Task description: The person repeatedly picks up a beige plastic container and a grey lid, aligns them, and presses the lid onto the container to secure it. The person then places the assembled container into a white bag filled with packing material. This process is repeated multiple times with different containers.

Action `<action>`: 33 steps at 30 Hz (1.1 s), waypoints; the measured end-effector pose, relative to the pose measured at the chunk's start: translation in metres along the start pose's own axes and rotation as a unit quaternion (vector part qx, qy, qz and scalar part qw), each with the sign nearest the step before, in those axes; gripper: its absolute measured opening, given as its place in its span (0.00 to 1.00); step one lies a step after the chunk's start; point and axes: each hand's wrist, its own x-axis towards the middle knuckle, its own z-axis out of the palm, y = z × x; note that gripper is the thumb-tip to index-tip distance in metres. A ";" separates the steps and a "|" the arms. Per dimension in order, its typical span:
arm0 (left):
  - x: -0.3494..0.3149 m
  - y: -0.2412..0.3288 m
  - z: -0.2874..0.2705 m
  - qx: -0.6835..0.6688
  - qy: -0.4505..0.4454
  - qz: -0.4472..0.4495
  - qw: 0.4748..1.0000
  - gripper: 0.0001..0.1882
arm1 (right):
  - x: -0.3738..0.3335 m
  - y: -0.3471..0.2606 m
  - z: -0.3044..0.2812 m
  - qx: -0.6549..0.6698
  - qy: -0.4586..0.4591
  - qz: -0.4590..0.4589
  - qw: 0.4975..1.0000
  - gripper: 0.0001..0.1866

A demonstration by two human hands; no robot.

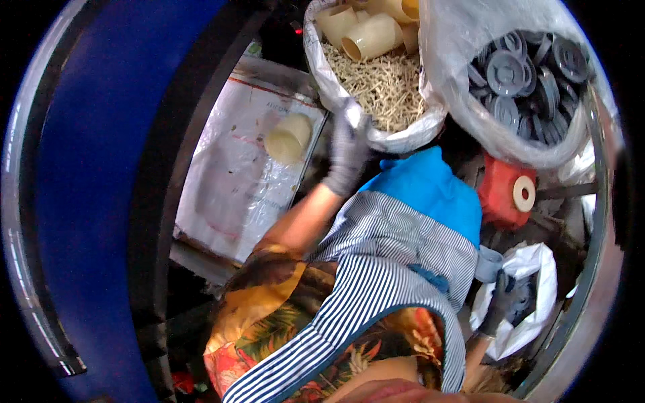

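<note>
My left hand, in a grey glove, is at the near rim of a white sack. Its fingers are blurred, and whether they grip the rim cannot be told. Inside the sack lie short beige plastic bits and several cream tubular pieces. Low on the right, my right hand wears a dark glove and reaches over a small white bag. Its fingertips close on the edge of a grey, cup-shaped plastic part. Dark grey pieces show in that bag, partly hidden by the hand.
A cream tube lies on a white plastic-wrapped surface to the left. At the far right, a clear bag holds many dark grey round parts. A red object carries a cream ring. A blue panel stands far left.
</note>
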 end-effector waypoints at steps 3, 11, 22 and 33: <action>0.026 -0.096 -0.094 0.516 0.165 0.038 0.840 0.51 | 0.010 -0.030 0.000 -0.049 0.080 -0.051 0.994 0.26; 0.016 -0.234 -0.180 0.749 0.021 -0.075 0.658 0.49 | 0.057 -0.060 -0.012 -0.007 0.059 -0.144 0.988 0.16; 0.042 -0.233 -0.271 -0.175 0.076 -0.226 0.955 0.23 | 0.186 -0.030 0.081 0.168 0.132 -0.063 0.975 0.16; -0.051 0.037 -0.083 -0.423 -0.191 -0.137 0.875 0.25 | 0.185 -0.023 0.104 0.065 0.118 -0.067 0.989 0.30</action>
